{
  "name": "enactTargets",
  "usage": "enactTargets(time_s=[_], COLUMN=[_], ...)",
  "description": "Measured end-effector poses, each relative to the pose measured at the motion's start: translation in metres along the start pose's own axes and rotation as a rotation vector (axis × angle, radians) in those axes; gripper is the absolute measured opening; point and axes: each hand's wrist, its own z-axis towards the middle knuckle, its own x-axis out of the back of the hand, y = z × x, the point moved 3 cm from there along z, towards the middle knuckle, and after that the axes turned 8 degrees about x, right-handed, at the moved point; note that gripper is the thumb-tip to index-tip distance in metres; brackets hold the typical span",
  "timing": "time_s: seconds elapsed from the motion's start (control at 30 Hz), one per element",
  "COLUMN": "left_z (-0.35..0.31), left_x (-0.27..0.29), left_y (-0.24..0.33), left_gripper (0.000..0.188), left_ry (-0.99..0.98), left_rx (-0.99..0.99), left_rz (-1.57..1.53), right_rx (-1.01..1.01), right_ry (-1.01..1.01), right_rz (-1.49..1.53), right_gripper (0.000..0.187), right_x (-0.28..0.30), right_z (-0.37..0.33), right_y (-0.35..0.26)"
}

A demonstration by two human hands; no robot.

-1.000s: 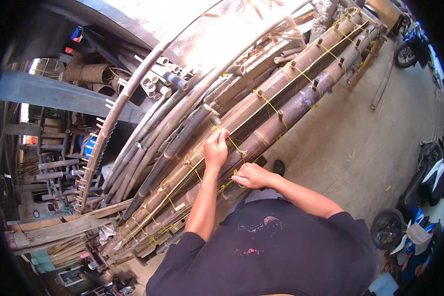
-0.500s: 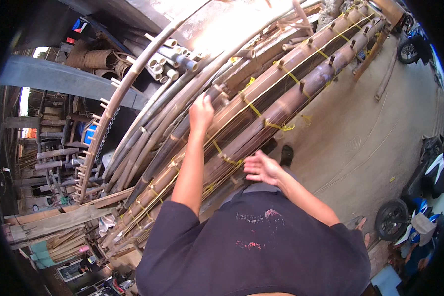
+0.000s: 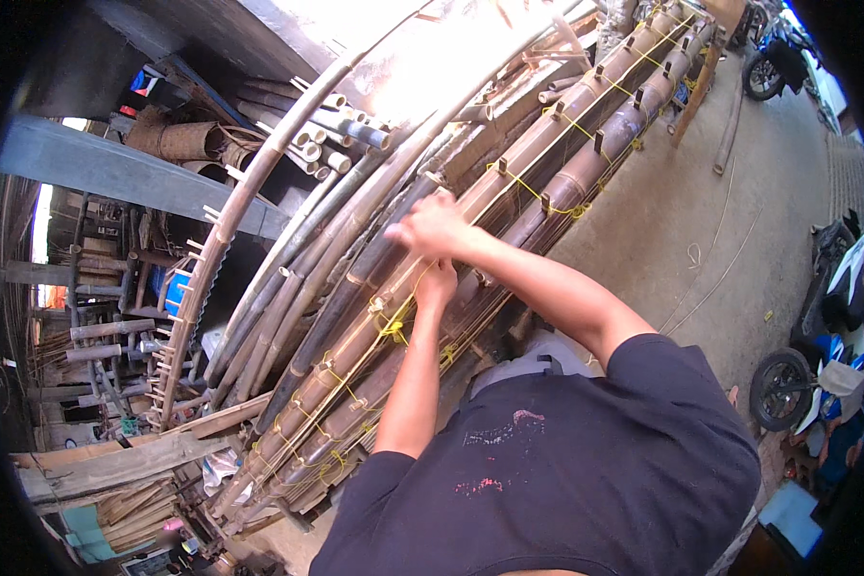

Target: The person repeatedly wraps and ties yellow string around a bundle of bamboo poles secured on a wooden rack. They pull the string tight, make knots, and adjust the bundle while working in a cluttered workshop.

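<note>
Head view, left fingers (image 3: 436,273) curled, over bamboo (image 3: 485,194)

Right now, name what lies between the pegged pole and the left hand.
Head view: several long poles lie between the pegged pole and the left hand.

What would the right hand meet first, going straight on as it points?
Probably the dark bamboo pole just left of the right hand; depth is unclear, so it might pass over.
</note>
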Motion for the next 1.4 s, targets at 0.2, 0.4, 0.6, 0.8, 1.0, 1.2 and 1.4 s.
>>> enactTargets(time_s=[0.2,0.4,0.6,0.8,1.0,1.2,1.4], left_z=[-0.007,-0.009,0.061,0.115,0.028,-0.079,-0.064], left_x=[0.001,0.012,0.064,0.012,0.115,0.096,0.051], left_y=[-0.015,0.007,0.063,-0.005,-0.06,-0.153,-0.192], left_gripper=[0.031,0.024,0.022,0.028,0.039,0.04,0.044], left_ry=[-0.042,-0.029,0.226,0.116,0.154,-0.197,-0.388], left_rx=[-0.011,-0.07,-0.095,-0.015,-0.121,-0.069,-0.284], left_rz=[-0.202,-0.256,-0.479,-0.038,-0.053,-0.051,-0.172], right_rx=[0.117,0.465,0.292,0.263,0.086,-0.506,0.362], right_ry=[0.041,0.2,0.105,-0.001,-0.328,1.14,-0.198], right_rz=[1.55,0.608,0.461,0.189,1.238,2.045,0.848], right_gripper=[0.049,0.047,0.039,0.019,0.031,0.018,0.039], right_x=[0.02,-0.099,-0.093,-0.092,-0.188,-0.165,-0.082], right_z=[-0.023,-0.178,-0.171,-0.174,-0.176,-0.133,-0.017], right_y=[0.011,0.025,0.03,-0.012,-0.091,-0.144,-0.241])
